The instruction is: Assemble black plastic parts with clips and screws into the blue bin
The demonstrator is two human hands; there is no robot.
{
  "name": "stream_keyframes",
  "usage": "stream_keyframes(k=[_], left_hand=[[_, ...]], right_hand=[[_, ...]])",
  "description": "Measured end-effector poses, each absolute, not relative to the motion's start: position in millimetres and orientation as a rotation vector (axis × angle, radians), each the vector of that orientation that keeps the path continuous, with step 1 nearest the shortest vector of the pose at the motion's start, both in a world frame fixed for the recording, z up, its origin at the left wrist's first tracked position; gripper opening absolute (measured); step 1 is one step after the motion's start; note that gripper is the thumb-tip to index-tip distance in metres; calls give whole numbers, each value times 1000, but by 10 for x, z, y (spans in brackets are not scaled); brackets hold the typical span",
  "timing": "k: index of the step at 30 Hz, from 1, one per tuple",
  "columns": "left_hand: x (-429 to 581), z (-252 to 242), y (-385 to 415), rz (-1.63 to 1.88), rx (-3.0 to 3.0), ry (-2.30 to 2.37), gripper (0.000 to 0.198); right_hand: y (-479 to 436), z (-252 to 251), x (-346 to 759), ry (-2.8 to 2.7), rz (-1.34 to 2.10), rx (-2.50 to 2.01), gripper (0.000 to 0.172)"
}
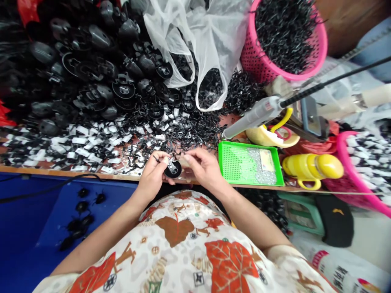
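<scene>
Near the table's front edge, my left hand (155, 173) is closed on a round black part (172, 168) with a pale metallic middle. Just right of that part is my right hand (203, 166), its thumb and forefinger pinched together; whatever sits between the fingertips is too small to make out. Small black pieces (195, 132) lie heaped behind both hands. White pieces (82, 151) mixed with black ones spread over the table to the left.
A pile of black housings (100, 91) fills the back left, beside white plastic bags (214, 36). Rightward are a green tray (224, 165) with small clear pieces, a grey pole (253, 118), a yellow bottle (305, 165), and pink baskets (259, 61). Black parts (82, 206) lie on a blue surface at lower left.
</scene>
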State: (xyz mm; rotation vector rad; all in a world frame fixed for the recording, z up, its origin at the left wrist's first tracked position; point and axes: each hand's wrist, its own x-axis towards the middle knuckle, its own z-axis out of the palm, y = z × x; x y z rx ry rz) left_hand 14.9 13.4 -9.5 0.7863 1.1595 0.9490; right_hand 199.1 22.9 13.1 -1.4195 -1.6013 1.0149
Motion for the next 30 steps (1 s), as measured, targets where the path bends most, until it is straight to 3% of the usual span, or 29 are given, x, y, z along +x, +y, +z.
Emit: stream_keyframes(k=[3,8,17,25,30], left_hand=[[180,-81,140,929,741,1158,29],[205,-48,137,904,763,1173,31],[227,-49,74,865,853,1284,26],[23,-233,58,1008,829,1413,32],[-32,-343,84,999,865,1416,39]], right_hand=[[291,207,2061,-1751,793,-1431,21],[234,245,2032,-2090,858,-1358,26],[46,225,1834,-2323,614,-1563,33],[182,45,1918,-1970,1214,-1432,30],[798,204,1989,-2124,721,-1536,21]])
